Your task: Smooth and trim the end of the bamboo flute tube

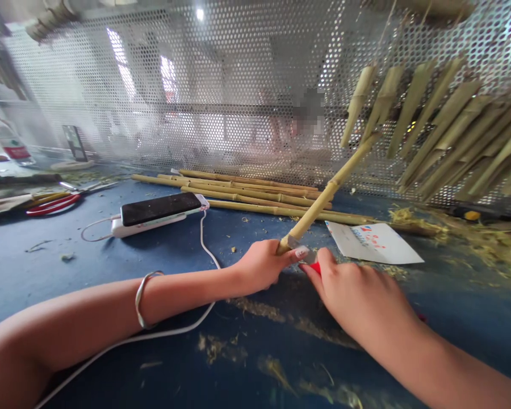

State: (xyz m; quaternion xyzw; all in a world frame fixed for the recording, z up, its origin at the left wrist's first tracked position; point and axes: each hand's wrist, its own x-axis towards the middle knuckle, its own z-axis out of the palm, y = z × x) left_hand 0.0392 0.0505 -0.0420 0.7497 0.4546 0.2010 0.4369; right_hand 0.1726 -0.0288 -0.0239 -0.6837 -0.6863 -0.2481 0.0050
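Note:
My left hand (262, 266) is wrapped round the lower end of a pale yellow-green bamboo stick (319, 205), which slants up and away to the right. In my right hand (360, 289) is a knife with a red handle (316, 267), mostly covered by my fingers. Its flat metal blade (303, 253) lies against the stick close to my left thumb. A silver bangle (140, 301) circles my left wrist. Just beyond my right hand lies a white printed card (375, 243).
Several bamboo sticks (255, 193) lie along the back. A phone (162, 209) rests on a white device, its cable (170, 334) crossing the blue table (153, 375). Red-handled scissors (55, 204) and a bottle (12, 142) are left. Split bamboo pieces (455, 128) hang before perforated mesh (238, 74).

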